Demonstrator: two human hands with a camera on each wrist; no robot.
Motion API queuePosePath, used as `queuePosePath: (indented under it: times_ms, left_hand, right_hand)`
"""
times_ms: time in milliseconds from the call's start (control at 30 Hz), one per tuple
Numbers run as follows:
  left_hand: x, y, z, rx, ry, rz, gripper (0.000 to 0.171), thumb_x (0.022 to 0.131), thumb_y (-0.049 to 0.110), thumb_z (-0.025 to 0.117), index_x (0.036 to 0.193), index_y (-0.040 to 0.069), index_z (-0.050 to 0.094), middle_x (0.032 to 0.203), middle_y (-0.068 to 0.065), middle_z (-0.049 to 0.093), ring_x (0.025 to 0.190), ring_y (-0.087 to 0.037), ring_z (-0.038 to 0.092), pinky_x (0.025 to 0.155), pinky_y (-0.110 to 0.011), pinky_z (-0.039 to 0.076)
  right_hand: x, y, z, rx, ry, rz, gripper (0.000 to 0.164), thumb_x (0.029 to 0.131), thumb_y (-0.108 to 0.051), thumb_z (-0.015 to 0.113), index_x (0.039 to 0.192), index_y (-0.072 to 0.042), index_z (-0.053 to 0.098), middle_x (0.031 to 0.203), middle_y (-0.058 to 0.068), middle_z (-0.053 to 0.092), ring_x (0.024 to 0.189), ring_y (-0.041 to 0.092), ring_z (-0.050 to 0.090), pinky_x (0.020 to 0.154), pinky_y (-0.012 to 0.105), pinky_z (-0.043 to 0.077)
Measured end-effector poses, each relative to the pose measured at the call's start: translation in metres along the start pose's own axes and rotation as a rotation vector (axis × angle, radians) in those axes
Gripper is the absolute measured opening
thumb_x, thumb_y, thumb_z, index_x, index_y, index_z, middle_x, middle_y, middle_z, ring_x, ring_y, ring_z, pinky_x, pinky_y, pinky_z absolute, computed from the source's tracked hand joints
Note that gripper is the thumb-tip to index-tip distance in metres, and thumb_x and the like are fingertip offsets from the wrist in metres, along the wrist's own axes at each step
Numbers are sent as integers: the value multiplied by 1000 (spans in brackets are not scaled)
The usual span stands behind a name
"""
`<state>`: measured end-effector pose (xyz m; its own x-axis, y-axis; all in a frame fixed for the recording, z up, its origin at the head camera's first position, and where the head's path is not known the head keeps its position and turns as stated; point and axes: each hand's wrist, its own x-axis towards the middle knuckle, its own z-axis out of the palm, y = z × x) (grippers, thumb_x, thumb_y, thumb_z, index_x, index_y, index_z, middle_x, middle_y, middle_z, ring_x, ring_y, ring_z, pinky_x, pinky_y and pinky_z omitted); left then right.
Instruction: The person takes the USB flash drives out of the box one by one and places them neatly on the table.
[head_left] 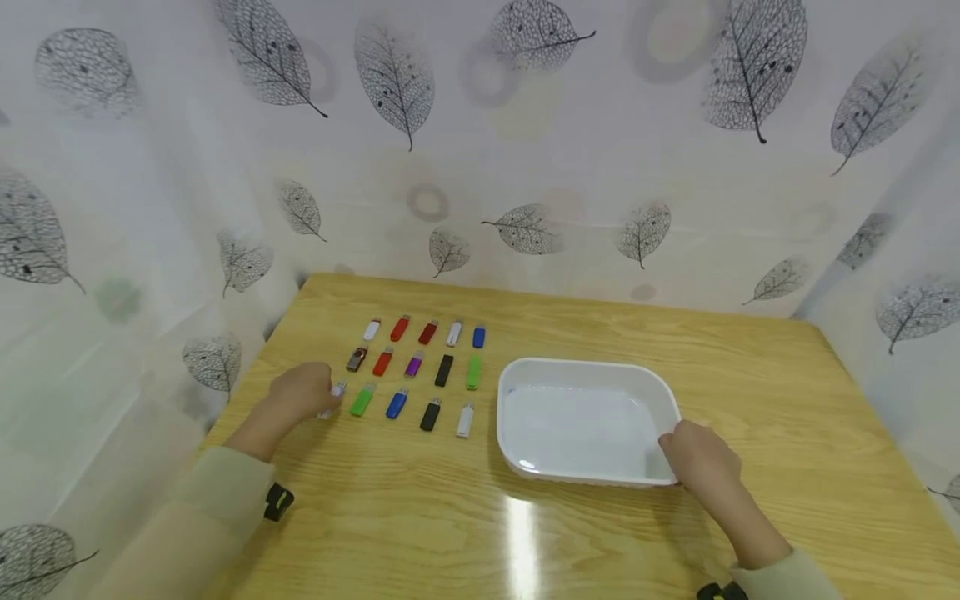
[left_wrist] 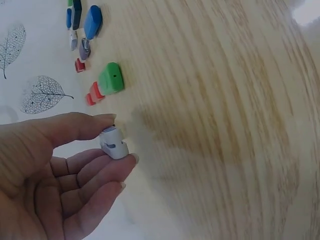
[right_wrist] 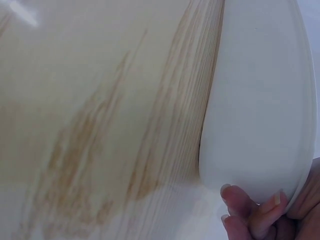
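Note:
Between thumb and fingers my left hand [head_left: 302, 390] pinches a white USB stick [left_wrist: 114, 143], at the near-left end of the rows of sticks. Just right of it lies a green USB stick [head_left: 362, 401], then a blue USB stick [head_left: 397, 404]. My right hand [head_left: 702, 457] grips the near-right corner of a white basin [head_left: 592, 479], its fingers curled under the rim in the right wrist view. Nothing shows inside the basin, which stands on the table to the right of the sticks.
Several more USB sticks lie in rows on the wooden table [head_left: 420, 517], among them a black one [head_left: 431, 415], a white one [head_left: 465, 420] and a purple one [head_left: 414, 364]. A leaf-patterned curtain [head_left: 480, 167] hangs behind the table and along its sides.

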<state>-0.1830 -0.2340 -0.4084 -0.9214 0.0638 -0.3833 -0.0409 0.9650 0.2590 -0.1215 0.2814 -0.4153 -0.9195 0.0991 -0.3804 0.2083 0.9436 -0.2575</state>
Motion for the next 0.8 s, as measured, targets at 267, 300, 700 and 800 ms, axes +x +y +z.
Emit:
queuePosePath:
  times_ms: [267,300,700,800]
  left_hand:
    - [7,0,6,10,-34,-31,23,89,20,59,71,7,53,68,-5,54,60,-20,49,54,-31,38]
    - [9,0,7,15,-38,-35,23,89,20,60,71,7,53,68,-5,55,60,-19,50,54,-31,39]
    - [18,3,6,85,-13,-63,23,80,18,75,80,4,56,75,-7,56,65,-20,49,55,-31,40]
    - [19,4,4,102,-16,-44,25,79,18,76,79,4,56,75,-8,56,66,-21,49,55,-31,41]
  right_hand:
    - [-2,0,-1,-11,0,4,33,94,-15,41,68,0,55,55,7,53,46,18,51,42,28,39]
    - [-1,0,0,-9,1,3,33,94,-15,41,68,0,55,54,7,53,46,18,51,42,28,39]
    - [0,1,1,-2,12,10,33,93,-15,41,67,-2,54,55,7,52,47,19,49,42,28,38]
    - [0,1,-1,-6,14,16,33,94,-16,41,68,-1,55,57,7,51,49,19,48,43,29,37]
